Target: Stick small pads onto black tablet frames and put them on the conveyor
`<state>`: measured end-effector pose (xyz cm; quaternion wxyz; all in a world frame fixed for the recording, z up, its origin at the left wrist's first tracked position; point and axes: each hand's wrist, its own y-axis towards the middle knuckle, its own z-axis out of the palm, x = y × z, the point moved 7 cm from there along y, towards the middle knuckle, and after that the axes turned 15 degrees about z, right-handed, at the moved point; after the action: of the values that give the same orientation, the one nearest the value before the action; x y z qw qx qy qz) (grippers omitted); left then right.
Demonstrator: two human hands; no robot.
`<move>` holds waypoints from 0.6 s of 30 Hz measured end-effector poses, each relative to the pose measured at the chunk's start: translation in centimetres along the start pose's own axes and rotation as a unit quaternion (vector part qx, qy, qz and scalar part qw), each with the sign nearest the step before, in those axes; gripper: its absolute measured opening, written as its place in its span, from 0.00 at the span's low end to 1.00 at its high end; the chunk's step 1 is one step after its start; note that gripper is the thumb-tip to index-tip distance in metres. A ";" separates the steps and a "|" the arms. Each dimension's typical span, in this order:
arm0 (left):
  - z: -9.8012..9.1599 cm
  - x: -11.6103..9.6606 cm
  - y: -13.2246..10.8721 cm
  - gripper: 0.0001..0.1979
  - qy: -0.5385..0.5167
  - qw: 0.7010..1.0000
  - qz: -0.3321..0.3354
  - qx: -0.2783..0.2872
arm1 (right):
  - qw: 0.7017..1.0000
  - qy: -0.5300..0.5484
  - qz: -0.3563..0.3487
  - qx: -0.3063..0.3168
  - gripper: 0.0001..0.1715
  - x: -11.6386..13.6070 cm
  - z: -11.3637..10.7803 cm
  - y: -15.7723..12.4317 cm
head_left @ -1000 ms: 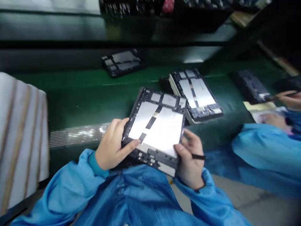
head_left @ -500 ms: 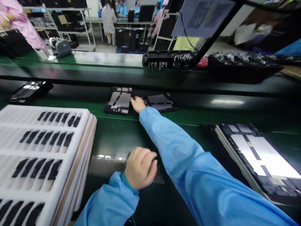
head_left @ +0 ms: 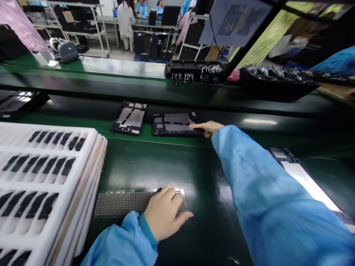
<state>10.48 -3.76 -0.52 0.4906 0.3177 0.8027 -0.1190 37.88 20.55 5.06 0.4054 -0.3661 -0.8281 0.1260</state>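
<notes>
My right hand (head_left: 209,128) reaches to the back of the bench, its index finger stretched out onto the right end of an opened tablet (head_left: 173,123) with grey battery panels. The hand's other fingers are partly tucked under. A second opened tablet (head_left: 130,118) lies just left of that one, tilted a little. My left hand (head_left: 166,214) is low over the right end of a sheet with a grid of small squares (head_left: 122,203). Its thumb is spread away and its fingers bend downward, tips hidden. A small dark bit shows behind the knuckles; I cannot make out what it is.
Stacked white foam trays (head_left: 63,155) with black parts in slots stand at left. Another tablet (head_left: 307,181) lies at right, partly behind my sleeve. A raised ledge (head_left: 111,83) crosses the back, bearing black bins (head_left: 277,85) of small parts. People are in the background.
My right hand has shifted right, from between the two tablets to the right end of the right-hand one, which now lies straighter. My left hand has turned palm down, its thumb spreading.
</notes>
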 end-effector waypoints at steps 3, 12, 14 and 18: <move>-0.8 0.1 2.4 0.25 -0.136 0.985 -0.036 -0.097 | 0.994 0.056 0.002 0.096 0.37 -4.7 1.6 -7.1; 1.4 -0.2 4.6 0.25 -0.318 0.943 -0.081 -0.058 | 0.952 0.098 -0.068 0.282 0.30 -25.3 -5.0 -27.6; 2.9 -1.5 2.4 0.23 -0.318 0.945 -0.071 0.038 | 0.971 0.128 -0.060 0.190 0.32 -27.8 -7.6 -27.4; 4.7 -4.2 -0.6 0.21 -0.231 0.950 -0.032 0.205 | 0.975 0.194 -0.056 0.090 0.22 -28.1 -7.6 -26.6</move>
<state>14.79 -8.22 0.73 0.5829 0.3498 0.6349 -0.3670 41.61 -18.67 7.08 0.5963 -0.2985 -0.7380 0.1034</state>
